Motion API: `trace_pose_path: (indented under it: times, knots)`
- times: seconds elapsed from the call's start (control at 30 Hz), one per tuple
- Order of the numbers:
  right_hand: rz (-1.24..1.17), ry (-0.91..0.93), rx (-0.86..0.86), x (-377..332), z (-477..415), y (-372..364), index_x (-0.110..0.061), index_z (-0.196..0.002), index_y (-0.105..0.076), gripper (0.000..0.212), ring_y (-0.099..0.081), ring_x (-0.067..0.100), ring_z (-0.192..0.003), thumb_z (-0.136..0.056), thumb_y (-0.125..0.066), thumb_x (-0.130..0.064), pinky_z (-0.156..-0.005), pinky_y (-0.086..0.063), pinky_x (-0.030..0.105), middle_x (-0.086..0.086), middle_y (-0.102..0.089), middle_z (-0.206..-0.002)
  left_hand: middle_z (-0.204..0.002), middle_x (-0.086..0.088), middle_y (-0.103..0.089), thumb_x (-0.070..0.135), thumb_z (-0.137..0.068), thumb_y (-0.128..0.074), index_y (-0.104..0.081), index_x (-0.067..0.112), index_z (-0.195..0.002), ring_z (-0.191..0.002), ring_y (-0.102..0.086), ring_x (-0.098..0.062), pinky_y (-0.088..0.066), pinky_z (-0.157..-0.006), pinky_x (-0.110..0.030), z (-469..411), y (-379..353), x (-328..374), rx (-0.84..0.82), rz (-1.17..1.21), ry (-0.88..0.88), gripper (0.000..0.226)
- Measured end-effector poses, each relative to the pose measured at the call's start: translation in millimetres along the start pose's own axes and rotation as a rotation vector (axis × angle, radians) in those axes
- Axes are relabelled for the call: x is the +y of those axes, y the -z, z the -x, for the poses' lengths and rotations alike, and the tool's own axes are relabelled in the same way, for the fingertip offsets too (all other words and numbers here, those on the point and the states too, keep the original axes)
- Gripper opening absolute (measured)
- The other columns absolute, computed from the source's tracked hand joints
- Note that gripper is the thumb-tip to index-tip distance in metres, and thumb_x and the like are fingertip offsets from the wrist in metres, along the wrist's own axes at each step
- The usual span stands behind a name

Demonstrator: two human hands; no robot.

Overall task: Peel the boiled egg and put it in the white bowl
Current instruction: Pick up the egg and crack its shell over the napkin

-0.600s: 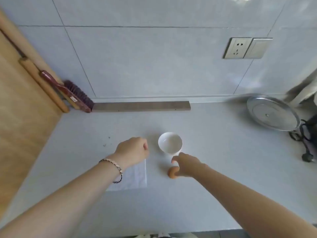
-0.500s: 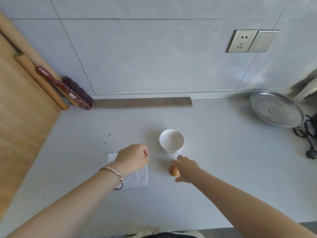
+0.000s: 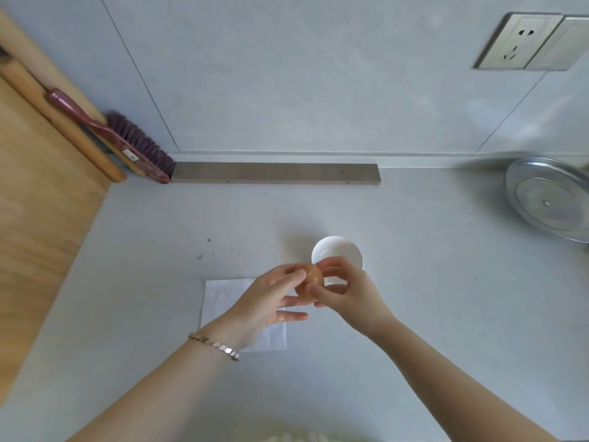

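A brown boiled egg (image 3: 310, 282) in its shell is held above the counter between both hands. My right hand (image 3: 345, 291) grips it from the right with curled fingers and thumb. My left hand (image 3: 271, 301) touches its left side with the thumb and fingertips, the lower fingers stretched out. The small white bowl (image 3: 338, 250) stands empty just behind the hands, its near rim hidden by my right fingers. A white paper towel (image 3: 223, 298) lies flat under my left hand.
A wooden strip (image 3: 275, 173) lies along the wall. A brush (image 3: 127, 145) and a rolling pin (image 3: 60, 122) lean by the wooden board (image 3: 35, 218) at the left. A steel lid (image 3: 551, 199) sits at the right. A wall socket (image 3: 522, 46) is above it.
My right hand lifted the egg off the counter and brought it leftward. My left hand uncurled and came onto the egg. The camera moved closer.
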State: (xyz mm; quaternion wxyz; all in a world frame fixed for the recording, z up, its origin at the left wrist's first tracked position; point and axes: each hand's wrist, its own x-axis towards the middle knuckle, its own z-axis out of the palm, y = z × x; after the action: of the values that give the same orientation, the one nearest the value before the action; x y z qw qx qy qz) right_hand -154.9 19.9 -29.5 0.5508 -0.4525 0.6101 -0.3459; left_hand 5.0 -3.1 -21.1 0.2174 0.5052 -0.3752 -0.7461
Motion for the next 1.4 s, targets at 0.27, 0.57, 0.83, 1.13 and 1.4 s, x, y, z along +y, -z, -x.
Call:
trace_pose_path:
  times: [0.27,0.57,0.83,1.13,1.4]
  knots:
    - [0.097,0.150,0.123,-7.8,-5.6,-4.6,-0.024,-0.104,-0.061,0.031,-0.064,0.003,-0.089,-0.074,-0.071,-0.020,-0.077,-0.050,0.008,-0.009,-0.066,-0.100,-0.107,-0.025,-0.069,0.018,-0.087,-0.061,-0.061,0.010,-0.108,-0.095,-0.070,-0.036,-0.058,-0.080,-0.038,-10.7,-8.6,4.0,0.168,0.204,-0.017,0.022]
    - [0.141,0.260,0.007,2.2,-16.3,-12.4,-0.026,-0.113,-0.060,0.033,-0.054,-0.009,-0.098,-0.081,-0.065,-0.021,-0.077,-0.041,0.001,-0.027,-0.054,-0.103,-0.089,-0.015,-0.073,0.022,-0.088,-0.060,-0.054,0.005,-0.095,-0.083,-0.074,-0.030,-0.060,-0.072,-0.036,-9.6,-20.8,-0.4,0.306,0.381,-0.057,0.020]
    - [0.183,0.215,0.054,4.4,-23.5,-59.9,-0.032,-0.101,-0.065,0.020,-0.063,0.002,-0.089,-0.082,-0.062,-0.024,-0.077,-0.050,0.017,-0.012,-0.071,-0.089,-0.103,-0.018,-0.071,0.032,-0.087,-0.059,-0.056,0.006,-0.109,-0.079,-0.074,-0.030,-0.060,-0.072,-0.036,-0.5,21.4,-10.4,0.336,0.343,0.042,0.034]
    - [0.130,0.168,0.145,9.8,-23.0,-122.2,-0.038,-0.069,-0.071,0.030,-0.064,0.004,-0.066,-0.081,-0.063,-0.011,-0.063,-0.049,0.015,-0.021,-0.069,-0.064,-0.071,-0.007,-0.069,0.036,-0.088,-0.057,-0.061,0.017,-0.103,-0.072,-0.074,-0.032,-0.061,-0.065,-0.035,11.0,76.8,-22.2,0.380,0.171,0.084,0.025]
    - [0.356,0.207,0.219,24.5,-14.6,-143.1,-0.015,-0.078,-0.067,0.018,-0.064,0.014,-0.072,-0.085,-0.053,-0.026,-0.067,-0.053,0.031,-0.003,-0.070,-0.075,-0.078,-0.007,-0.068,0.040,-0.088,-0.056,-0.064,0.019,-0.095,-0.067,-0.072,-0.030,-0.060,-0.061,-0.030,26.4,94.7,-35.1,0.297,0.067,0.143,0.024]
